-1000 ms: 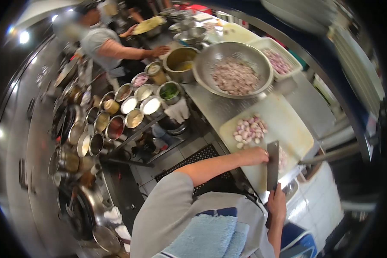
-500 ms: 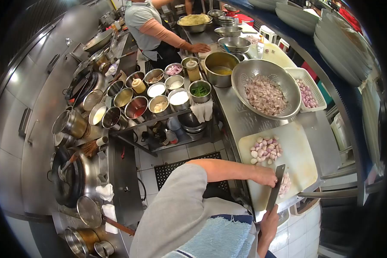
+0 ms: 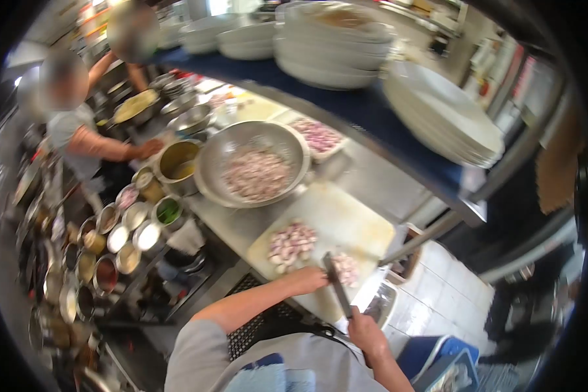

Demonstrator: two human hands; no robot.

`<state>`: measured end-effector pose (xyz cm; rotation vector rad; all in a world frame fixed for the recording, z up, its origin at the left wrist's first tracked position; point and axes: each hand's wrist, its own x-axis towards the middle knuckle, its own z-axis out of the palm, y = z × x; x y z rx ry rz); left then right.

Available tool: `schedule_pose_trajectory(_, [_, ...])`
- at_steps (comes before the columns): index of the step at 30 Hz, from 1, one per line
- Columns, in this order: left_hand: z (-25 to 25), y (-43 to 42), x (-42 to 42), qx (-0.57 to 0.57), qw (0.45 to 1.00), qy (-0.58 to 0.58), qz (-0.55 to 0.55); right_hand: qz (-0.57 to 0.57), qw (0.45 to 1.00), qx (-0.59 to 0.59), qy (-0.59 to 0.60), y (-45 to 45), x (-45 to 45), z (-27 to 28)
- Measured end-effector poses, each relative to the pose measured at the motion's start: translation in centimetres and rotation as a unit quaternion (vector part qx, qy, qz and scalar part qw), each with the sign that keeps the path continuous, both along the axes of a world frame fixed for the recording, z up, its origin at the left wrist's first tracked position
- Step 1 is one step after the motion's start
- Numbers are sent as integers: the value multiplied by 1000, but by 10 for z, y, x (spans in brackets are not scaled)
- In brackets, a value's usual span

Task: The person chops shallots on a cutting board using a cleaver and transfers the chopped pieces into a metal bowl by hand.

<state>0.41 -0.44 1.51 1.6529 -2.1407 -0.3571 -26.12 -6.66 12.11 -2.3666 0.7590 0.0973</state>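
A cleaver (image 3: 338, 285) stands nearly edge-on over the white cutting board (image 3: 359, 225), its handle in my right hand (image 3: 367, 332), which is closed round it. My left hand (image 3: 309, 280) rests on the board just left of the blade, fingers bent together; anything under them is hidden. Whole peeled shallots (image 3: 293, 244) lie in a heap beyond my left hand. To the right of the blade is a pile of chopped shallots (image 3: 346, 269). Behind the board, a large perforated steel bowl (image 3: 211, 164) holds many chopped pieces.
A white basket of shallots (image 3: 317, 136) stands behind the bowl. Stacked plates (image 3: 333, 46) fill the blue shelf (image 3: 255, 68) above. Steel containers of ingredients (image 3: 106, 274) are at the left. A co-worker's hand (image 3: 151, 147) is near a deep pot (image 3: 179, 161); another person stands behind.
The view has swung right, so the board, bowl and both my hands appear farther left and more shelf shows. The cleaver stays in my right hand, beside my left.
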Motion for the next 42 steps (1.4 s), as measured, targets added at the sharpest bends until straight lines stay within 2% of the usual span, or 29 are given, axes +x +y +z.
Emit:
schedule_pose_trajectory(2, [2,6,-2,-109,993,34,-6,4,1000,12,8,3,4,-4])
schedule_pose_trajectory(8, [5,11,-1,-47,998,-27,13,3,1000,21,-22,9,-1,10])
schedule_pose_trajectory(12, [3,11,-2,-55,998,12,23,12,1000,-5,-14,4,5,-6])
schedule_pose_trajectory(13, [4,13,-3,-26,999,-14,33,8,1000,15,-19,4,6,3])
schedule_pose_trajectory(16, [7,13,-4,-67,997,-7,36,15,999,11,-51,6,-4,-1])
schedule_pose_trajectory(23, [1,16,-6,-111,993,23,43,-12,999,33,-14,10,3,14])
schedule_pose_trajectory(27, [-4,20,-13,-82,994,26,66,-7,999,15,-35,8,2,-9])
schedule_pose_trajectory(33, [0,16,-9,-97,992,36,68,-22,1000,16,-13,14,-5,5])
schedule_pose_trajectory(38, [10,16,-9,-100,992,31,69,-41,999,16,-28,11,3,-10])
schedule_pose_trajectory(42, [4,15,-9,-127,989,38,68,-40,999,29,-18,11,-2,11])
